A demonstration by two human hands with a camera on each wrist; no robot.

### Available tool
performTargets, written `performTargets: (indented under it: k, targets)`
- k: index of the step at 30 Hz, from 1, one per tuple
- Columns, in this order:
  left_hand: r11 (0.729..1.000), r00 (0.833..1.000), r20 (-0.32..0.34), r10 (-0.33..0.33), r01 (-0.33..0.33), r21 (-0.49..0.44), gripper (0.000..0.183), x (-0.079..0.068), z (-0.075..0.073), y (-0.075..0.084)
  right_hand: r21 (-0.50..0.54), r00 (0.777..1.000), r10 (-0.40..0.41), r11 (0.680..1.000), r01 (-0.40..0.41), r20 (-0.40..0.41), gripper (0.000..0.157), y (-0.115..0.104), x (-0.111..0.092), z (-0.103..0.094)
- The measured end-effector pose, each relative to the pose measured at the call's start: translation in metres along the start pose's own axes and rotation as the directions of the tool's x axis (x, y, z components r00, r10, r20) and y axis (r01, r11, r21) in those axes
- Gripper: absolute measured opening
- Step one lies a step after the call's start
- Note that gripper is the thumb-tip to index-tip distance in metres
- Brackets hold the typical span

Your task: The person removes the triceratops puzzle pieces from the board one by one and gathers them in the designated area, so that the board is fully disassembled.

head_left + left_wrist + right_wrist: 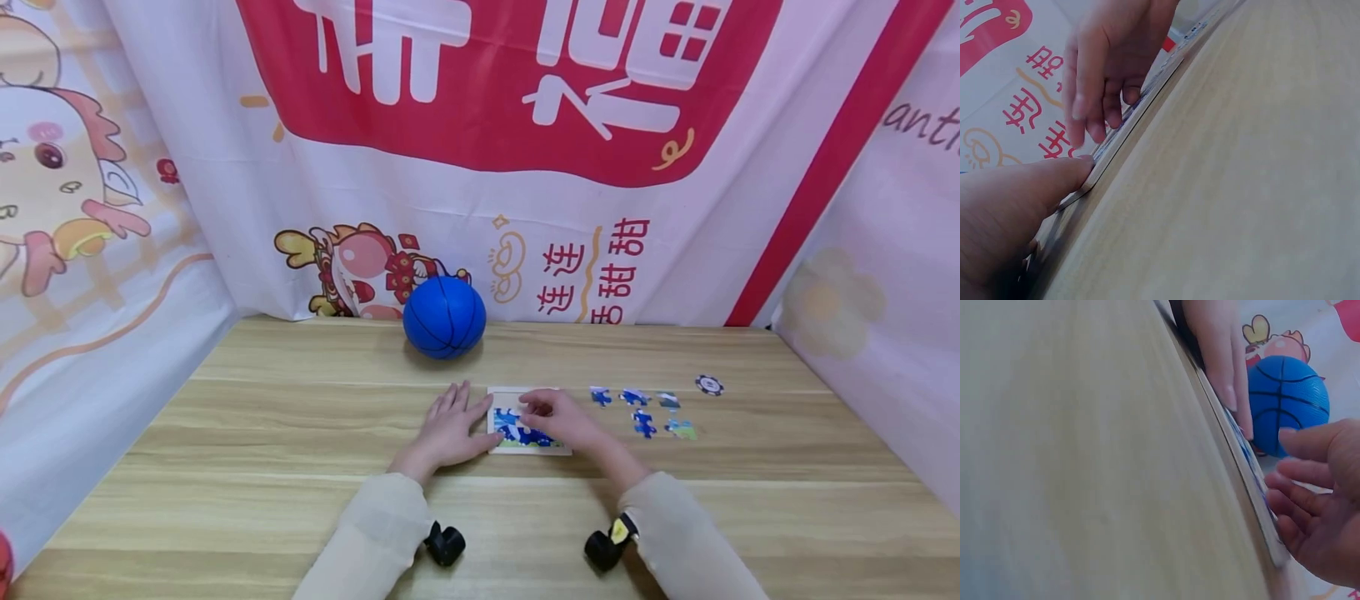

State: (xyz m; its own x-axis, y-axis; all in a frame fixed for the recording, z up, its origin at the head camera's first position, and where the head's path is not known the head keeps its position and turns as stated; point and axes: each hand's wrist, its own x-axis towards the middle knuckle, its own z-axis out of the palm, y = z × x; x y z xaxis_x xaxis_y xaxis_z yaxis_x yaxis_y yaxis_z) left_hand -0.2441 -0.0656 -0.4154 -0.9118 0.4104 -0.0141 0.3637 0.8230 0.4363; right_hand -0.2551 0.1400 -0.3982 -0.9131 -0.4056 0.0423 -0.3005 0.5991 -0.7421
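A jigsaw tray [528, 451] with a pale border lies flat on the table, its lower part filled with blue, white and green puzzle pieces [517, 431]. My left hand [447, 427] lies spread at the tray's left side, its thumb touching the border. Over the tray's right part hovers my right hand [568, 421], fingers loosely bent. In the right wrist view the thumb of this right hand [1332, 500] stands apart from the fingers, and I see no piece between them. The right hand hides part of the tray. Several loose jigsaw pieces [643, 423] lie to its right.
A blue ball [445, 317] with black lines sits behind the tray near the back curtain [480, 192]. A round black-and-white token [709, 385] lies beyond the loose pieces. Printed cloth hangs at both sides of the wooden table [262, 417].
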Motion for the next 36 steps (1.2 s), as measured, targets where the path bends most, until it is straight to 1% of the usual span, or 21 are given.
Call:
performTargets:
  k: [5,7,12,16,22,24,29,36]
  targets:
    - [1.000,1.000,0.004,0.002,-0.002,0.016,0.068,0.001,-0.002,0.001,-0.114,0.998,-0.024,0.993,0.018,-0.051,0.036,-0.002,0.001,0.011]
    - [1.000,1.000,0.005,-0.001,0.001,0.018,0.068,0.001,-0.003,0.001,-0.130,0.996,-0.061,0.990,0.053,-0.060,0.036,-0.002,0.000,0.014]
    - [1.000,1.000,0.013,-0.012,0.012,0.022,0.069,-0.002,-0.005,0.002,-0.132,0.992,-0.097,0.988,0.086,-0.082,0.031,-0.004,-0.001,0.019]
    - [0.999,1.000,0.017,-0.019,0.019,0.031,0.070,-0.001,-0.003,0.001,-0.109,0.991,-0.069,0.992,0.057,-0.112,0.029,-0.004,-0.001,0.023]
    - [0.999,1.000,0.018,-0.024,0.023,0.031,0.070,-0.002,-0.003,0.001,0.011,0.986,-0.003,1.000,0.005,-0.164,0.026,-0.004,0.001,0.029]
    - [0.999,1.000,0.017,-0.022,0.022,0.028,0.070,-0.003,-0.004,0.002,0.030,0.984,0.008,1.000,-0.003,-0.176,0.026,-0.005,0.001,0.030]
    - [0.999,1.000,0.016,-0.020,0.020,0.027,0.070,-0.002,-0.004,0.002,0.045,0.982,0.024,0.999,-0.016,-0.187,0.024,-0.006,0.001,0.030]
    - [1.000,1.000,0.013,-0.018,0.018,0.021,0.069,-0.002,-0.005,0.004,0.018,0.983,0.021,1.000,-0.018,-0.184,0.025,-0.005,0.002,0.029]
